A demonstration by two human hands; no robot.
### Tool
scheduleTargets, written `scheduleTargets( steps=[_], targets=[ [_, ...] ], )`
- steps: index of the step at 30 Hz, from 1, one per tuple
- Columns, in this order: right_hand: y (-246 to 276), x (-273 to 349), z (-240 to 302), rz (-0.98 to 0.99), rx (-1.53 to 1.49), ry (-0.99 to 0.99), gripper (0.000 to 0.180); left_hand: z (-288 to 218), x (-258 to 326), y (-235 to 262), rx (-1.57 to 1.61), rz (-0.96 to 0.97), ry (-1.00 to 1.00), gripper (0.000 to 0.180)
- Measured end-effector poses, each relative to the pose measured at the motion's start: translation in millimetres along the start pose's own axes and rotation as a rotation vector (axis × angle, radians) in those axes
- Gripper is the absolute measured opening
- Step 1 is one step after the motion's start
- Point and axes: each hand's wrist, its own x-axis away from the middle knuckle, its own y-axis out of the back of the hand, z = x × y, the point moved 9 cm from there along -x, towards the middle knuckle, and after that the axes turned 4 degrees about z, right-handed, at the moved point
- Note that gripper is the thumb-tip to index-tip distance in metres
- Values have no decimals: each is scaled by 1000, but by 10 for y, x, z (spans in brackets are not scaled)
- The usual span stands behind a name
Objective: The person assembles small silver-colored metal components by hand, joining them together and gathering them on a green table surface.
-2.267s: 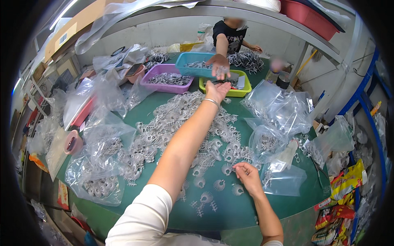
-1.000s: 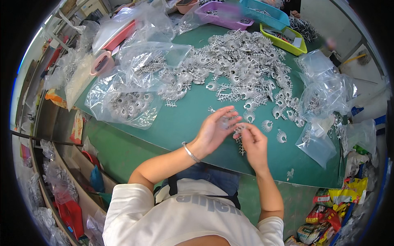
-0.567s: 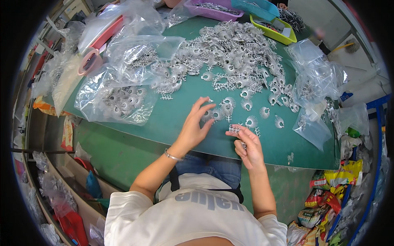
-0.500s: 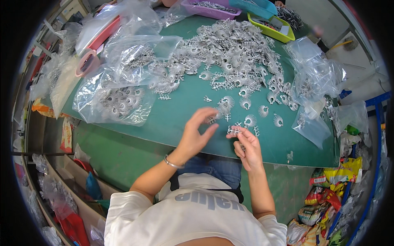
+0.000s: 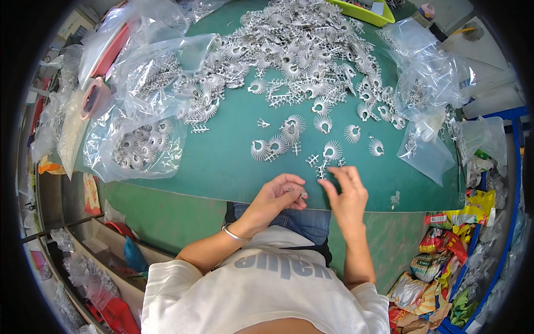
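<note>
Seen from above at a green table [image 5: 222, 161]: left hand [image 5: 276, 196] curled at the near edge, fingers together on a small silvery piece [image 5: 302, 195] pinched at the fingertips. Right hand [image 5: 349, 192] just beside it, fingers spread loosely, tips touching a small branched metal part [image 5: 321, 168] lying on the table; whether actually gripped, cannot tell. Bracelet [image 5: 232, 234] on the left wrist. Beyond the hands, scattered round fan-shaped metal parts [image 5: 290, 129], thin near the edge and thickening into a dense heap [image 5: 300, 44] toward the far side. Left of the heap, clear plastic bags [image 5: 139, 133], one holding more fan-shaped parts, others crumpled over one another and blocking the table's left side. A roll of tape [image 5: 94, 94] under plastic at far left. Right of the heap, more clear bags [image 5: 428, 89], some with parts inside, covering the right edge. A yellow-green tray [image 5: 361, 11] cut off at the top rim. Coloured packets [image 5: 439, 278] piled on the floor at lower right. Shelving and clutter at lower left too bent and dark near the rim to make out. Person's lap and white shirt [image 5: 267, 295] filling the lower middle, hiding the floor beneath.
</note>
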Motion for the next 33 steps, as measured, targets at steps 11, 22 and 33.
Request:
scheduleTargets(
  steps=[11, 22, 33],
  targets=[
    [86, 70, -445, -41, -332, -187, 8, -121, -69, -28, -147, 55, -3, 30],
    [-25, 135, -108, 35, -391, -112, 5, 179, -204, -302, 313, 73, 107, 31],
    [73, -5, -436, 24, -369, -192, 11, 100, -127, -239, 342, 33, 117, 26]
  ],
)
